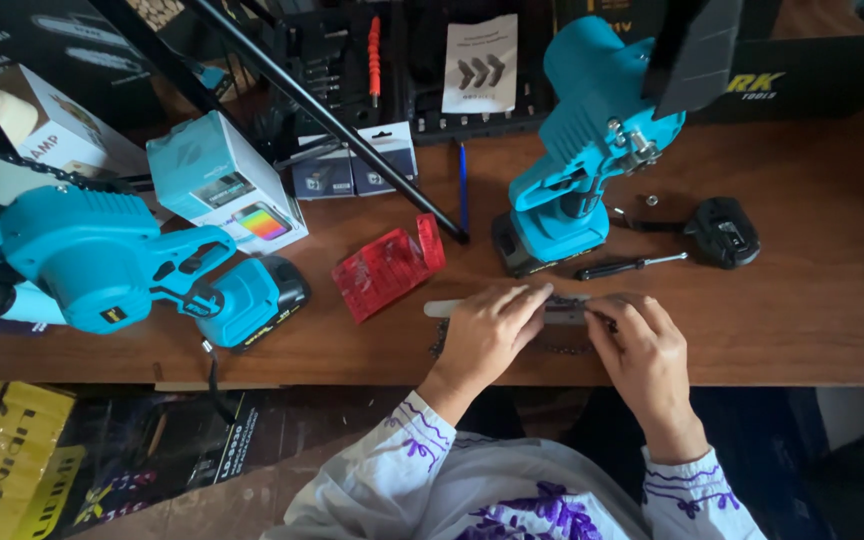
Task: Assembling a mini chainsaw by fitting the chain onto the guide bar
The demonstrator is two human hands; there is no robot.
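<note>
Your left hand (pixel 487 330) lies flat over a narrow metal guide bar (pixel 442 308), its fingers stretched along it and pressing down rather than closed around it. Only the bar's pale left end shows; the rest is hidden under both hands. Your right hand (pixel 642 350) has its fingers curled at the bar's right end, pinching something small there, though you cannot tell exactly what is in the pinch. A dark saw chain (pixel 562 349) loops on the worktop (pixel 812 300) around the bar, mostly covered by your hands, so its full run is hard to follow.

Two blue cordless chainsaws are in view: one (pixel 592 140) just beyond your hands, its top hidden by a dark panel, and one (pixel 112 260) at far left, cut off by the frame edge. One screwdriver (pixel 632 265) and one black cover (pixel 722 232) lie just beyond your right hand. One red plastic case (pixel 389 266) sits to the left of your left hand. One blue pen (pixel 463 185) lies further back.
</note>
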